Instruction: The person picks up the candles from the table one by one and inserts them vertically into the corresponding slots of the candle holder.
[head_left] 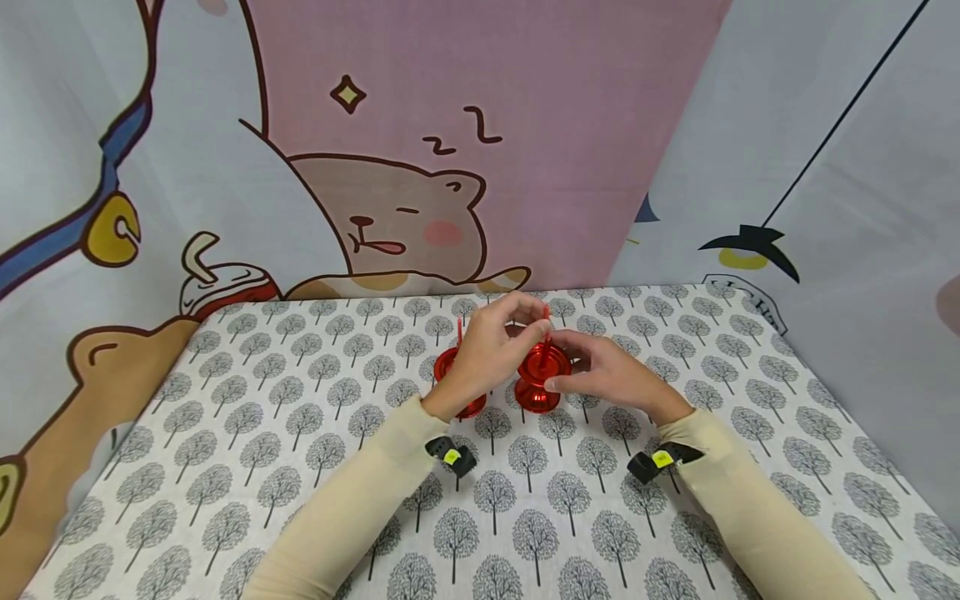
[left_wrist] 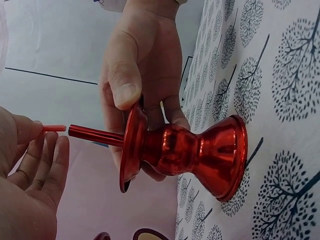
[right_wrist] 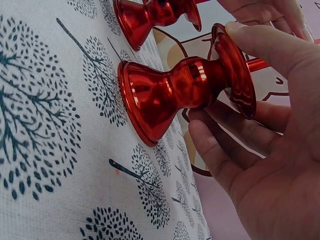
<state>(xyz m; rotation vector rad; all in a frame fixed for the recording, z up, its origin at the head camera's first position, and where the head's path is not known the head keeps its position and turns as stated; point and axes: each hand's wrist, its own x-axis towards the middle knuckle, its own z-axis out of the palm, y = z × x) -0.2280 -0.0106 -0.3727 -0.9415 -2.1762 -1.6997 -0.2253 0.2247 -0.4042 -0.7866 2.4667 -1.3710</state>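
Observation:
A shiny red candlestick [head_left: 537,398] stands upright on the cloth. In the left wrist view, a red tube [left_wrist: 95,134] rises from the middle of its dish. My right hand [head_left: 618,375] holds this candlestick [right_wrist: 192,82] by the dish, thumb on the rim and fingers around the far side below it. Above the tube, my left hand [head_left: 495,342] pinches a thin red stick [left_wrist: 54,128] between thumb and finger. Its lower end is just short of the tube's top, apart from it and roughly in line. The stick's upper part is hidden in the fingers.
Just left stands a second red candlestick [head_left: 444,363], partly hidden by my left hand and forearm, with a thin red upright piece [head_left: 460,331] on top. Both stand on a tree-print tablecloth [head_left: 330,454]. A cartoon-printed curtain [head_left: 570,150] hangs behind the table.

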